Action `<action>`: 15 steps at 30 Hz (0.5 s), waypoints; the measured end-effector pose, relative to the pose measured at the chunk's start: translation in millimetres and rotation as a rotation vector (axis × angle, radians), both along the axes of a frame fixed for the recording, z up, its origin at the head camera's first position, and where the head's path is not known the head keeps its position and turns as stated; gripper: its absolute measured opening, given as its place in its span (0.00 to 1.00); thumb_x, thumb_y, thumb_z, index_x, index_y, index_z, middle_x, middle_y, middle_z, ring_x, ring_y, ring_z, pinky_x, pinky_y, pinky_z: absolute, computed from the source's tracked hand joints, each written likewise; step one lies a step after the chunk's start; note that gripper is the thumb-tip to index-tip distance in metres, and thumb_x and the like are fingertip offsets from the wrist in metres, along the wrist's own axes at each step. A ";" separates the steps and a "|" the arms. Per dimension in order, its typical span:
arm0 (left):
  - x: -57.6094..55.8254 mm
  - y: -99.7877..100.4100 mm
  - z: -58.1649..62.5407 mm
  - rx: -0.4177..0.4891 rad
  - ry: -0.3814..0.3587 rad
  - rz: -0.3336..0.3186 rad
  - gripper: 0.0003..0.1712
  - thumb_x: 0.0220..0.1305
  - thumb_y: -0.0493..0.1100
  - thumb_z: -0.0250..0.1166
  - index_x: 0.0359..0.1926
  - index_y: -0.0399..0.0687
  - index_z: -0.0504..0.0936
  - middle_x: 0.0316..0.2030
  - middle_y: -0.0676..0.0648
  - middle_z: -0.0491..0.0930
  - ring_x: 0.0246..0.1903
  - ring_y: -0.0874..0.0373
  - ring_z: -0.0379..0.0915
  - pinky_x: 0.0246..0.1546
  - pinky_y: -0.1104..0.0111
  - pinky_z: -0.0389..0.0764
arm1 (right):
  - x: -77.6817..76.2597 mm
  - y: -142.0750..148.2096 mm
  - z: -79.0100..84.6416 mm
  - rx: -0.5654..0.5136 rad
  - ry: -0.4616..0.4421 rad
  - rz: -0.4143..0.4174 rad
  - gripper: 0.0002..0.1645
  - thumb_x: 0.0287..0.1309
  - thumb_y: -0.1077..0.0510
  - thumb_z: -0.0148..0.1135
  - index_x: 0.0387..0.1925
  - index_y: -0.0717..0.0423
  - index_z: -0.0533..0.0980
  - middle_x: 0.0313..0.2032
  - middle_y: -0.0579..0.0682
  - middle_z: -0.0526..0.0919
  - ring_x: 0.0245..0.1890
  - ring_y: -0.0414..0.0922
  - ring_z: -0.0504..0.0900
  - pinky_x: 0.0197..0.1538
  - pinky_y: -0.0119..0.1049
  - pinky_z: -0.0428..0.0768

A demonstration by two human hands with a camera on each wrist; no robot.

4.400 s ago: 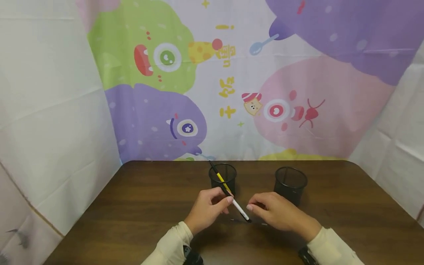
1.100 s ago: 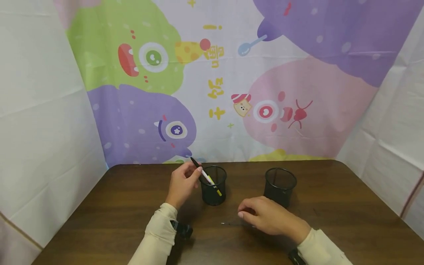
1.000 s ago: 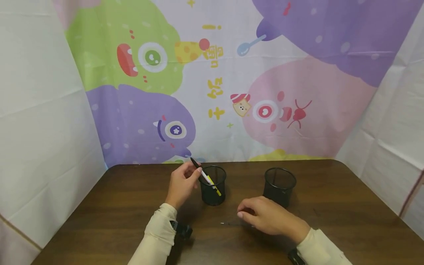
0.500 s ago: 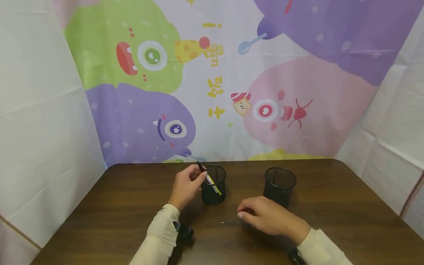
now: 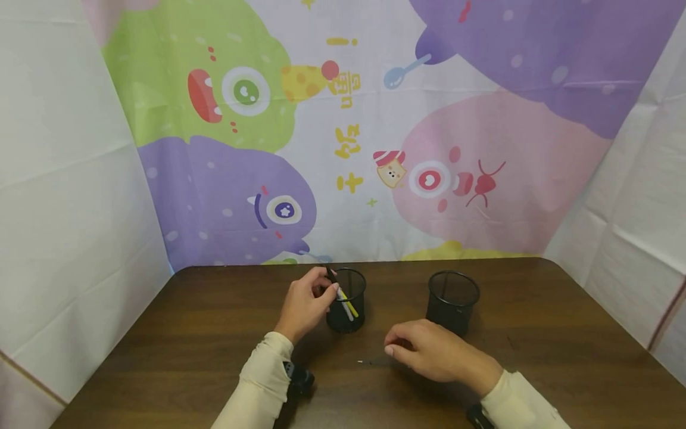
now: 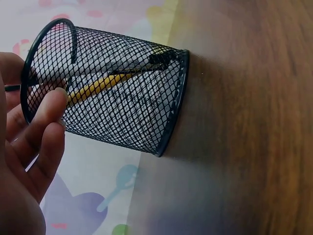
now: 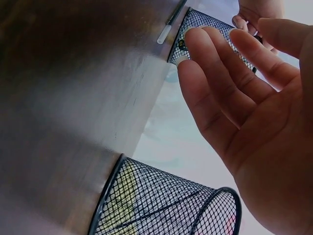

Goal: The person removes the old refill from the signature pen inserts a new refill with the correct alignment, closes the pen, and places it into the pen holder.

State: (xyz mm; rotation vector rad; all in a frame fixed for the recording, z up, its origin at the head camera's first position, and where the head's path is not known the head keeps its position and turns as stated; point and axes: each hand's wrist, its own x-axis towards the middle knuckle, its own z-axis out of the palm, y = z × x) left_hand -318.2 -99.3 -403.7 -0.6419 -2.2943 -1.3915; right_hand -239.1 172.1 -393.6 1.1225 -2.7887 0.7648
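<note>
My left hand [image 5: 306, 302] is at the left rim of a black mesh pen holder [image 5: 334, 322]. Thumb and fingers pinch the dark upper end of a white-and-black pen [image 5: 345, 307], whose lower part slants down inside the mesh. Beside it in the holder leans a yellow pen [image 6: 95, 89]. My right hand [image 5: 442, 354] hovers low over the table, fingers loosely bent and holding nothing, as the right wrist view shows. Under its fingertips lies a thin dark pen [image 5: 375, 361] with a pale tip, partly hidden by the hand.
A second black mesh pen holder [image 5: 450, 313] stands behind the right hand; no pens show in it. The brown wooden table [image 5: 214, 333] ends at a cartoon-print cloth [image 5: 354, 226], with white cloth walls [image 5: 69, 179] at the sides.
My left hand has carried the white-and-black pen from mid-table to the left holder and lowered it inside, beside the yellow pen. Lately the right hand stays still.
</note>
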 end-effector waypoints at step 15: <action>-0.5 0.2 -2.0 -0.013 -0.029 0.016 0.02 0.69 0.43 0.66 0.41 0.54 0.82 0.29 0.57 0.84 0.19 0.61 0.77 0.21 0.66 0.81 | -0.4 0.7 -1.8 0.036 0.002 -0.016 0.08 0.71 0.47 0.58 0.42 0.42 0.82 0.38 0.30 0.81 0.40 0.31 0.79 0.49 0.41 0.80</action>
